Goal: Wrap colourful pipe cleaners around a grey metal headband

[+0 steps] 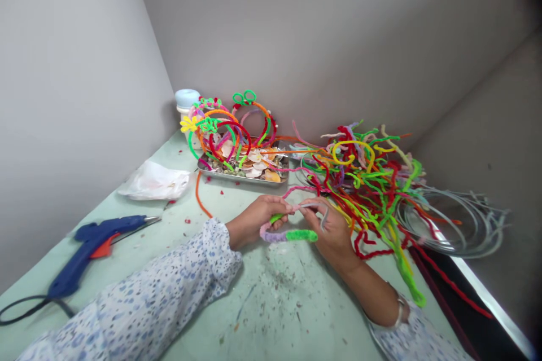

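Fuzzy band (pixel 280 236), over the worktop (pixel 271 316) between left hand (pixel 258 220) and right hand (pixel 336 234), both pinching it with closed fingers (pixel 276 201)! Green and purple stretches covered, grey strip (pixel 325 218) bare: partway, I'd judge. Covered hoops (pixel 222 114) already stand at the tray (pixel 254 181).

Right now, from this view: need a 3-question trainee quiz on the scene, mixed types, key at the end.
1. True or false: the glue gun lies on the table, held by neither the left hand nor the right hand.
2. Which of these is nearest the glue gun's nozzle?
A. metal tray
B. plastic bag
C. grey coil
3. Fill in the colour: the end of the fuzzy band beside the right hand is ____.

Key: 1. True. 2. B. 3. Green.
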The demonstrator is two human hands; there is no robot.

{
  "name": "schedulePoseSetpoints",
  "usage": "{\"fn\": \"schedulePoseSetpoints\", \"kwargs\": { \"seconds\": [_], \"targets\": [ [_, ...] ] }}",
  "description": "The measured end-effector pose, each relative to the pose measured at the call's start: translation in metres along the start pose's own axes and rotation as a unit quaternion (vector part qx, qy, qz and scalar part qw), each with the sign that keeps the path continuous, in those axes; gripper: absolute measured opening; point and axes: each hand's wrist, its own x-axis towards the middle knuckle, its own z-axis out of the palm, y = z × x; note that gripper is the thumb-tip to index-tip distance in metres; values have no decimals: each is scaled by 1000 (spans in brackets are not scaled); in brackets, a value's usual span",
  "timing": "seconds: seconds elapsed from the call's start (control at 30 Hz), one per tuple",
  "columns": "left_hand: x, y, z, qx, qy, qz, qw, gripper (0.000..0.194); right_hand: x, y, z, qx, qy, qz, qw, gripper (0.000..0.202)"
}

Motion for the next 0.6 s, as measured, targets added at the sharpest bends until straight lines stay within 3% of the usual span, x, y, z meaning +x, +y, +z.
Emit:
{"fn": "schedulePoseSetpoints", "kwargs": {
  "seconds": [0.17, 0.43, 0.6],
  "targets": [
    [1, -1, -4, -25, -28, 2, 999, 16, -1, 3, 2, 4, 3, 0, 1000, 10],
    [5, -4, -5, -50, -15, 12, 999, 11, -1, 5, 0, 16, 1, -4, 1000, 12],
    [5, -5, -11, -40, -70, -11, 997, 12, -3, 4, -2, 17, -10, -19, 1000, 10]
  ]
}}
